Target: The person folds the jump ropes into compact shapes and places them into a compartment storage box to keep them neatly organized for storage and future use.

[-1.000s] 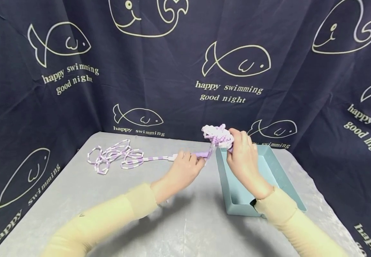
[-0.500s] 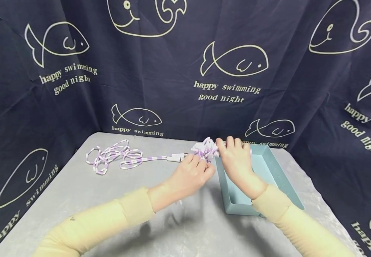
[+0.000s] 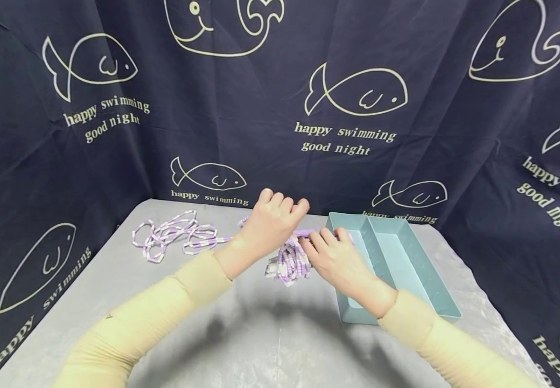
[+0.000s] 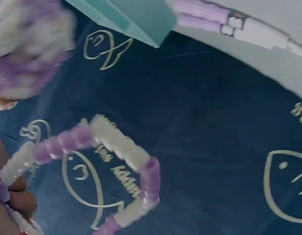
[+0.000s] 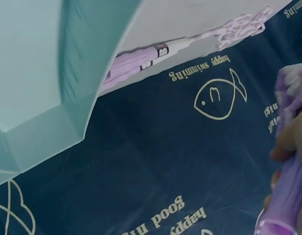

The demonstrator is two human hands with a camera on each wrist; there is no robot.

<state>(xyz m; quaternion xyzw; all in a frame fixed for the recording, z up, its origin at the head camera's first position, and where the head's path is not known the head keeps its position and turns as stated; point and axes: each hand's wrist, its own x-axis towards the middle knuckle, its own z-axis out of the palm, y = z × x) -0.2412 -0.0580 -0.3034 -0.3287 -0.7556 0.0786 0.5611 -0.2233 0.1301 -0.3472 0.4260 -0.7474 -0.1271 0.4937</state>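
"Hands, first?"

"Left hand (image 3: 272, 218): raised, fingers curled round a beaded strand (image 4: 119, 145). Right hand (image 3: 335, 264): gripped a purple handle (image 5: 284, 198)."

"The bundle?"

"Purple-and-white beaded bundle (image 3: 292, 264), one: hung above the table (image 3: 260, 345), just left of the right hand."

"Further out?"

"Second beaded rope (image 3: 173, 234), one: lay looped on the table at left. Teal tray (image 3: 398, 253), two compartments: stood at right. Navy curtain (image 3: 270, 118), fish-printed: hung behind."

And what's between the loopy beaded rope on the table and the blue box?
In the right wrist view, purple handles lie between the beaded loops and the blue box. In the head view, the left hand and a beaded bundle show there too.
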